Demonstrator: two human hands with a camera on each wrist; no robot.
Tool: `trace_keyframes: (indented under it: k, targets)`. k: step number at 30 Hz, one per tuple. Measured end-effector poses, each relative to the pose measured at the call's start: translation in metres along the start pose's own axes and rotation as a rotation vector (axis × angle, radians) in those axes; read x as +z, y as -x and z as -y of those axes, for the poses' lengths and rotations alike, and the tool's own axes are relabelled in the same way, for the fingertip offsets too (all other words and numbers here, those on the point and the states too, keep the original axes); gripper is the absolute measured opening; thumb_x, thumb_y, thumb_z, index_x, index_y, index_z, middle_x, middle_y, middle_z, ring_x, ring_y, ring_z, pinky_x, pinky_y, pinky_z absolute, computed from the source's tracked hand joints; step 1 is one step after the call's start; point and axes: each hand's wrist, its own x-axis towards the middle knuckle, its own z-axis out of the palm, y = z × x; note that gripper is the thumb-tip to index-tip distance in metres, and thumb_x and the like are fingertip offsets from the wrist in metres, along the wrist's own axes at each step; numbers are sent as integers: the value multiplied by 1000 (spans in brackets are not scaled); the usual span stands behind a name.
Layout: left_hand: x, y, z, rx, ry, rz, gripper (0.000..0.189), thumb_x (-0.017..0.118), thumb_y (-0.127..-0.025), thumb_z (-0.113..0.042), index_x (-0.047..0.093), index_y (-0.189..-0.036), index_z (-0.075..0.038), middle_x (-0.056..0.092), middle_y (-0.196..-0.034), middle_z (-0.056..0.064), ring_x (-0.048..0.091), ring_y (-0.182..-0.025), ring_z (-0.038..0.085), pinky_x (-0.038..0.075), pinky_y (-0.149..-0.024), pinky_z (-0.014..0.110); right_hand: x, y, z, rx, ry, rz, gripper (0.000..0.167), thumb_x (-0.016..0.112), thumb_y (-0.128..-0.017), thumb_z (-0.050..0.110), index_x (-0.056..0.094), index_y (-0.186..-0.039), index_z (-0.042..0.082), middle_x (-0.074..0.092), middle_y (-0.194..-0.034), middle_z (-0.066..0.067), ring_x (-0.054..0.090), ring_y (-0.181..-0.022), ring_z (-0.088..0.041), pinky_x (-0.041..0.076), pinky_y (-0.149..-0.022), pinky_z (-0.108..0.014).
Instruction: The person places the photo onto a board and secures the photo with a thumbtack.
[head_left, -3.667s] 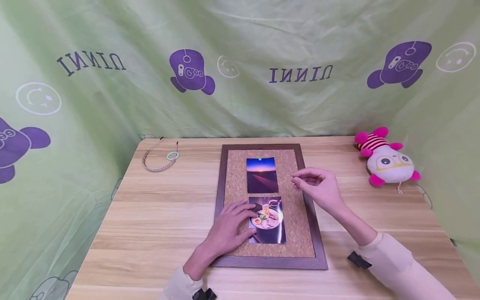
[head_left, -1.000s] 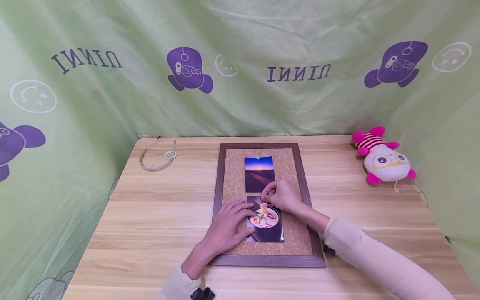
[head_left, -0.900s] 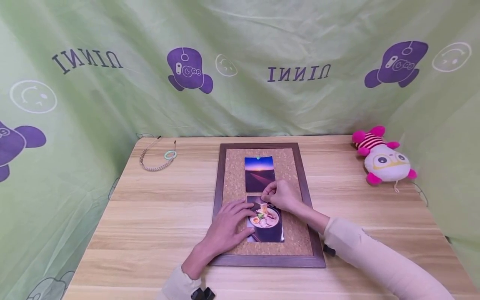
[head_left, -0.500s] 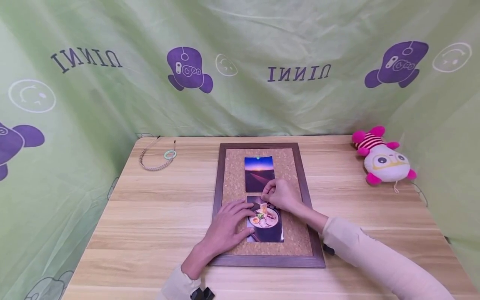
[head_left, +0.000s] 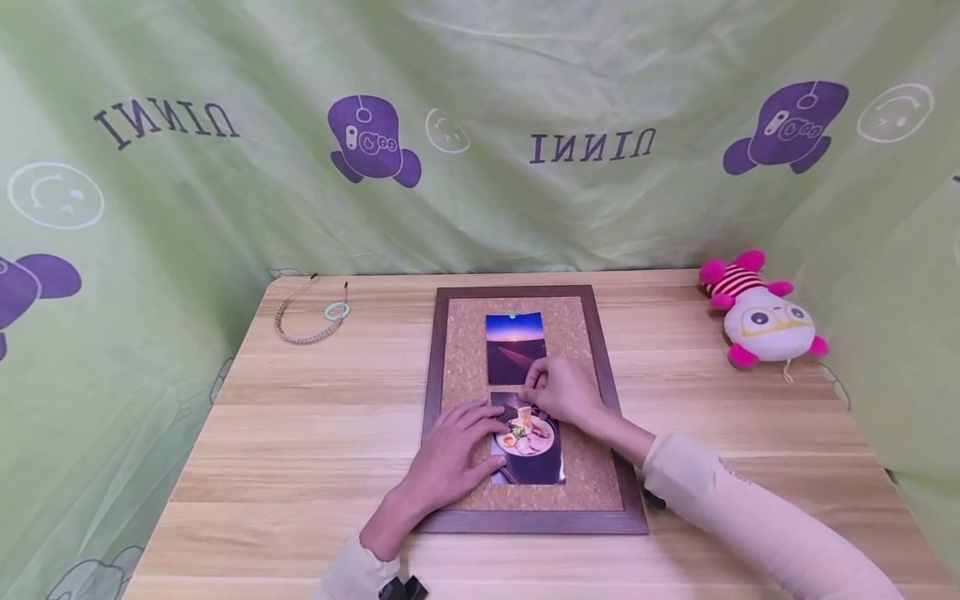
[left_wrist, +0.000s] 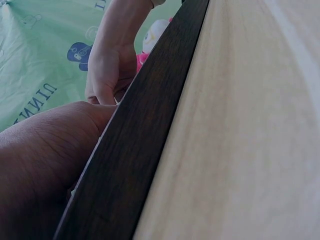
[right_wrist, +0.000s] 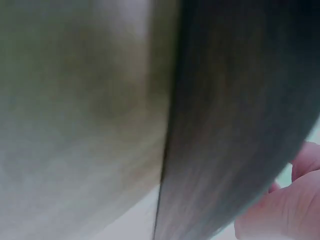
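A brown-framed cork board [head_left: 592,492] lies on the table. A sunset photo [head_left: 515,350] is fixed near its top by a small green pushpin [head_left: 512,316]. Below it lies a ramen photo [head_left: 536,468]. My left hand [head_left: 450,454] rests on the board's left side, fingers spread and fingertips on the ramen photo's left part. With thumb and index finger, my right hand [head_left: 566,390] pinches a tiny thing at that photo's top edge, seemingly a pushpin; the fingertips hide it. Both wrist views mostly show the dark frame [left_wrist: 145,110], with the right hand [right_wrist: 285,205] at the right wrist view's edge.
A coiled headband [head_left: 303,339] and a mint-green ring [head_left: 337,312] lie at the table's back left. At the back right is a pink and white plush toy [head_left: 772,325]. A green printed curtain [head_left: 480,217] hangs around the wooden table [head_left: 300,467].
Since the oldest frame, my right hand has moved left and down from above the board's right side to the ramen photo's top edge. It has since stayed there; the left hand holds its place.
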Motion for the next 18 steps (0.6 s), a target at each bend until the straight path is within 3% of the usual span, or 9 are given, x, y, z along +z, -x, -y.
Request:
trace_keyframes:
  k: [8,10,15,18]
  targets:
    - [3,-2,-3,13,-13,15,42,78,-101,-40,75,-136,-18,65,-158,3,48,-157,32,33,-132,58,7,5,-21,-215,84,-91,19,87,-91,14,70,-82,12,62,-62,5,55,-53,-9,41,-47,-24]
    - [2,-2,-4,16,-16,24,42,77,-102,-41,74,-138,-18,64,-159,2,47,-158,32,32,-133,57,3,8,-18,-206,76,-68,17,85,-93,14,71,-84,11,64,-64,5,57,-53,-9,43,-48,-24]
    - [-3,1,-2,15,5,55,43,74,-105,-40,74,-141,-18,61,-163,3,44,-160,31,30,-134,58,-11,17,2,-66,-5,38,13,81,-99,12,74,-89,6,67,-67,2,62,-55,-10,46,-50,-24]
    - [-8,3,-1,14,40,54,42,75,-104,-37,74,-141,-17,60,-164,5,45,-159,33,30,-133,62,-17,23,5,-33,-43,63,11,80,-101,11,76,-93,5,71,-70,0,67,-56,-10,50,-51,-23]
